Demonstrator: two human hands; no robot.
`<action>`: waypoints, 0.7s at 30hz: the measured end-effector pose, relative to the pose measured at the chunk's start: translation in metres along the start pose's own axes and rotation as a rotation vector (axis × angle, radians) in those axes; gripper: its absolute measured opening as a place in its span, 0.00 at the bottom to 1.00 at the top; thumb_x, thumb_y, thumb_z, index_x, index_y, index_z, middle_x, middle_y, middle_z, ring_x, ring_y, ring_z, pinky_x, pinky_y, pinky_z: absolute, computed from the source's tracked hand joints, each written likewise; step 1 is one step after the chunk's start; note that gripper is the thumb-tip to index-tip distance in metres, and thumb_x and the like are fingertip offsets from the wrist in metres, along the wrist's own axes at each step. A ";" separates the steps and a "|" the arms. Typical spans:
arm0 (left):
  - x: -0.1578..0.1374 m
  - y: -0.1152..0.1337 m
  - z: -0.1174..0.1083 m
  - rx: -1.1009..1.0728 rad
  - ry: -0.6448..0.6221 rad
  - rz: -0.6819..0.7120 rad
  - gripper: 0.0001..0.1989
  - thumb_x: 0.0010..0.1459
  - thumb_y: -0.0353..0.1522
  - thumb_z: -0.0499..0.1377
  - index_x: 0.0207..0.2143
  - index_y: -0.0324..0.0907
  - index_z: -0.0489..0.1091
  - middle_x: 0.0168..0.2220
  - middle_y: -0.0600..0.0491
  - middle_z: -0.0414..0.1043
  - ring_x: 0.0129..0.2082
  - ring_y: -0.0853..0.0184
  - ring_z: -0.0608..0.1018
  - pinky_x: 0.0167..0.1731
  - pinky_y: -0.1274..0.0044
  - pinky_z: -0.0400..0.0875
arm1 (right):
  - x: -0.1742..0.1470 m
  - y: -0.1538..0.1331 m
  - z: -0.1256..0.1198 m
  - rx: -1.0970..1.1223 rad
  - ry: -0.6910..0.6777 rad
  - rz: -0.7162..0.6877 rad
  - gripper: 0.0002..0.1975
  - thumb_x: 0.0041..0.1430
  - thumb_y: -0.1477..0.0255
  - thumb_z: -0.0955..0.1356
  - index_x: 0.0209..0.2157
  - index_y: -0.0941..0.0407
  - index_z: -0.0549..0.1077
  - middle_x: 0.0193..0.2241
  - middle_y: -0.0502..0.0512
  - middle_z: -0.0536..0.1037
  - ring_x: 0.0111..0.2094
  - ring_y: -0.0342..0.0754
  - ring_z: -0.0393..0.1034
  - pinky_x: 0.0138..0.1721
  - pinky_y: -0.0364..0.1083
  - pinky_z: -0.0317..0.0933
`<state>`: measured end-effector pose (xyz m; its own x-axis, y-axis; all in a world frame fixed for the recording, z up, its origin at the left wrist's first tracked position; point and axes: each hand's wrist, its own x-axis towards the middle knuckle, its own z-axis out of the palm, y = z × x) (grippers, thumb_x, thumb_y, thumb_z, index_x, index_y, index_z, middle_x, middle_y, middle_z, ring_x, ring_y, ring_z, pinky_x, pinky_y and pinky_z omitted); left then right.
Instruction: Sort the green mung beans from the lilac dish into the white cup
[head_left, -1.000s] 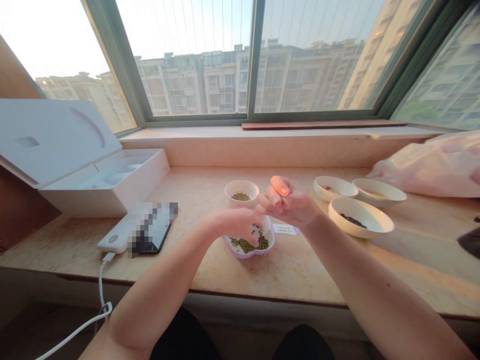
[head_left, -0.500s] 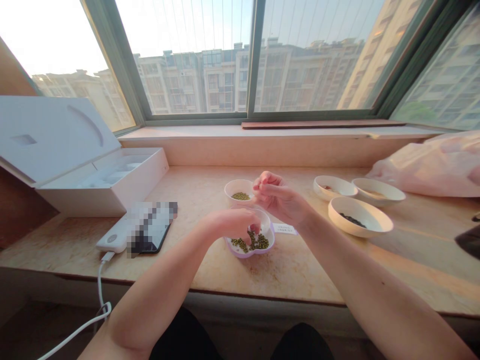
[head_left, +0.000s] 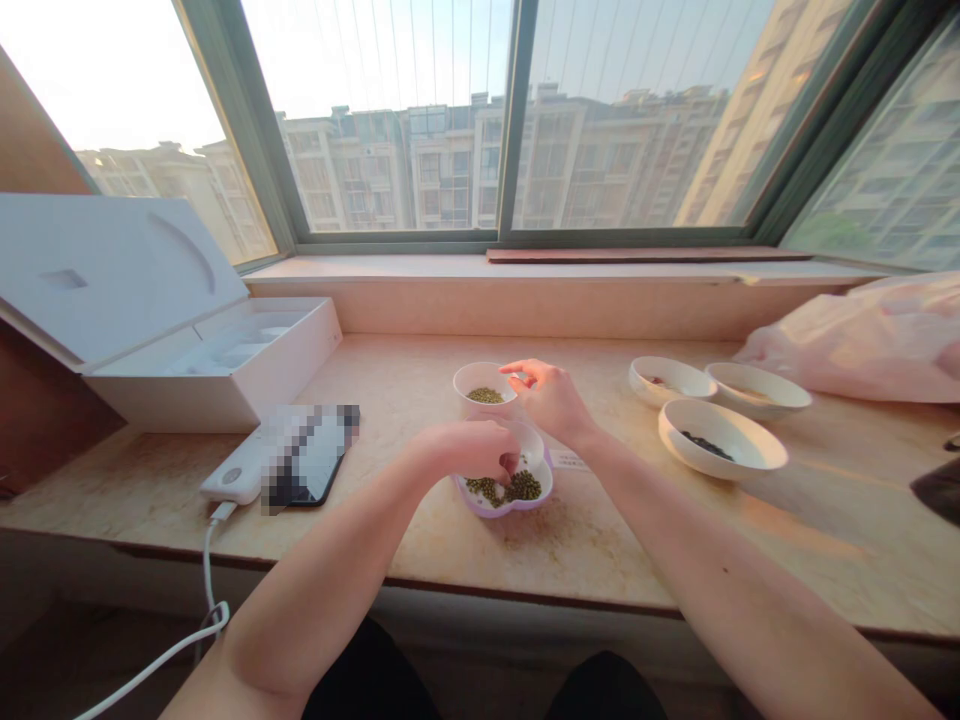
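The left hand (head_left: 476, 448) covers part of the lilac dish (head_left: 510, 511) of green beans (head_left: 523, 487), its grip too hidden to tell; beyond the dish, the right hand (head_left: 553, 402), grip parted, overlaps the white bowl (head_left: 474, 408).

single head-worn cam looks fwd & down at nearby counter (head_left: 397, 370), w/ window (head_left: 516, 120) beyond.

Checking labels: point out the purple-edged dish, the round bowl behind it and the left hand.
Purple-edged dish (head_left: 504, 511), head view: front wall.
Round bowl (head_left: 482, 376), head view: inner back wall.
Left hand (head_left: 480, 446), head view: back of hand.
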<state>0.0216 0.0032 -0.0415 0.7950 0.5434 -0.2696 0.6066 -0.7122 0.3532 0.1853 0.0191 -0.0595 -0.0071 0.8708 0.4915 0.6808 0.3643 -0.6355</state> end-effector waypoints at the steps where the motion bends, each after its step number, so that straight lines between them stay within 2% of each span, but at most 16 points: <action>1: 0.001 -0.001 0.000 0.000 -0.001 0.000 0.04 0.52 0.31 0.63 0.31 0.41 0.77 0.32 0.51 0.74 0.30 0.66 0.71 0.32 0.72 0.63 | 0.000 0.000 0.000 -0.013 0.011 0.002 0.15 0.58 0.75 0.65 0.42 0.56 0.82 0.33 0.56 0.82 0.29 0.47 0.71 0.34 0.46 0.64; 7: 0.001 -0.001 -0.001 -0.038 -0.007 0.015 0.05 0.51 0.31 0.63 0.32 0.40 0.76 0.33 0.50 0.75 0.31 0.66 0.72 0.34 0.73 0.65 | 0.001 -0.002 -0.002 -0.039 0.011 0.017 0.13 0.59 0.71 0.66 0.41 0.56 0.81 0.32 0.56 0.80 0.29 0.47 0.70 0.34 0.47 0.63; 12: -0.004 -0.001 -0.010 -0.150 0.030 0.071 0.04 0.55 0.33 0.61 0.33 0.42 0.75 0.33 0.53 0.75 0.31 0.68 0.73 0.33 0.75 0.65 | 0.001 -0.004 -0.003 -0.050 -0.007 0.048 0.12 0.59 0.71 0.67 0.41 0.56 0.81 0.32 0.56 0.80 0.30 0.48 0.70 0.35 0.48 0.63; 14: -0.009 -0.001 -0.017 -0.293 0.049 0.143 0.05 0.56 0.33 0.61 0.34 0.41 0.74 0.33 0.54 0.74 0.32 0.70 0.74 0.33 0.77 0.65 | 0.001 -0.005 -0.004 -0.058 -0.007 0.040 0.11 0.59 0.72 0.67 0.40 0.57 0.81 0.33 0.56 0.81 0.30 0.48 0.70 0.36 0.48 0.63; 17: -0.017 -0.001 -0.027 -0.627 0.065 0.282 0.10 0.57 0.38 0.63 0.33 0.40 0.72 0.30 0.55 0.72 0.31 0.71 0.72 0.32 0.78 0.65 | 0.001 -0.008 -0.005 -0.067 -0.011 0.035 0.11 0.59 0.72 0.67 0.40 0.57 0.81 0.34 0.58 0.81 0.30 0.48 0.71 0.36 0.47 0.63; 21: -0.024 -0.001 -0.031 -1.028 0.150 0.431 0.16 0.51 0.42 0.67 0.28 0.39 0.69 0.25 0.56 0.66 0.26 0.73 0.68 0.28 0.77 0.62 | -0.001 -0.014 -0.007 -0.071 -0.044 0.039 0.11 0.56 0.74 0.69 0.40 0.58 0.80 0.36 0.58 0.82 0.33 0.49 0.73 0.36 0.47 0.63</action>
<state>0.0024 0.0046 -0.0077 0.8883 0.4376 0.1394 -0.0621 -0.1863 0.9805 0.1810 0.0109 -0.0472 -0.0104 0.8980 0.4399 0.7312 0.3069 -0.6093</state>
